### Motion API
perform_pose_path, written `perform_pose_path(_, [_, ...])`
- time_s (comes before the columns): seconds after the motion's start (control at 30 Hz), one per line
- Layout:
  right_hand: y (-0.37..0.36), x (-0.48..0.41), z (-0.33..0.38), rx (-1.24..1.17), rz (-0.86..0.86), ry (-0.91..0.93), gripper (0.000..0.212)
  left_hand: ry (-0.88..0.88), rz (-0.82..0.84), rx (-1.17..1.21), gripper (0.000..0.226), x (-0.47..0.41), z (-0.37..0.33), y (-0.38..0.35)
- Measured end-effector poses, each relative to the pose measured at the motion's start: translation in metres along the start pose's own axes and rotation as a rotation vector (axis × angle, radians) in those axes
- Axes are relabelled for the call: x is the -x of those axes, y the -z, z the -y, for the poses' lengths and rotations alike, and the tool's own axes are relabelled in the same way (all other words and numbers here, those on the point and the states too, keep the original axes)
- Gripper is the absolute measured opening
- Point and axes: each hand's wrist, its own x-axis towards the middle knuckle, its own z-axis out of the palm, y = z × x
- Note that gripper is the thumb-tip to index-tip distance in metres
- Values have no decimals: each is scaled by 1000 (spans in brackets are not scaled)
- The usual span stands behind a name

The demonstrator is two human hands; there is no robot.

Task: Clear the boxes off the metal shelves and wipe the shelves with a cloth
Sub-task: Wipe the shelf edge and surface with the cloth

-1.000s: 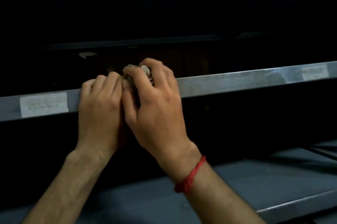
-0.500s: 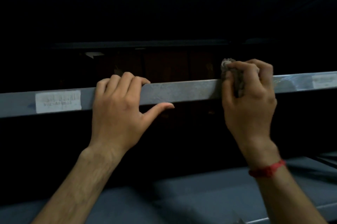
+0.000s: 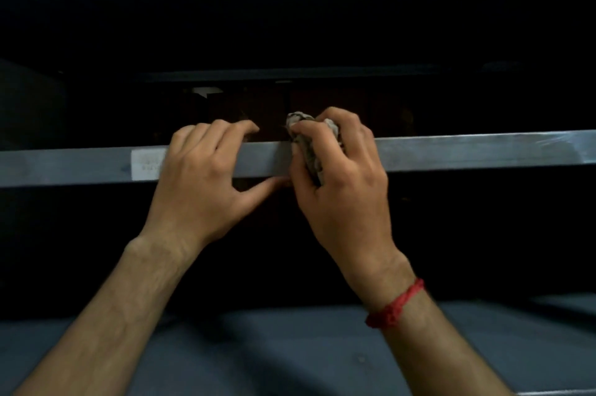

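Note:
A grey metal shelf's front edge (image 3: 451, 153) runs across the middle of the head view. My left hand (image 3: 200, 179) grips that edge, fingers hooked over the top and thumb underneath. Right beside it, my right hand (image 3: 342, 182) is closed on a crumpled grey cloth (image 3: 306, 147) and presses it against the edge. The two hands nearly touch at the thumbs. A red thread band circles my right wrist. No boxes can be made out; the space above and behind the edge is very dark.
A white label (image 3: 145, 163) is stuck on the shelf edge, partly under my left hand. A lower grey shelf surface (image 3: 290, 353) lies below my forearms. A darker rail (image 3: 290, 73) runs across farther back.
My right hand with the cloth has slid left along the shelf edge, back up beside my left hand. The left hand has kept its grip on the edge.

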Motion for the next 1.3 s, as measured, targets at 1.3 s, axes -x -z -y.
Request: perform_pose_path(1.3, [-80,3,122,10,-116,-194,32,29,-65,-116,65,39,122,20])
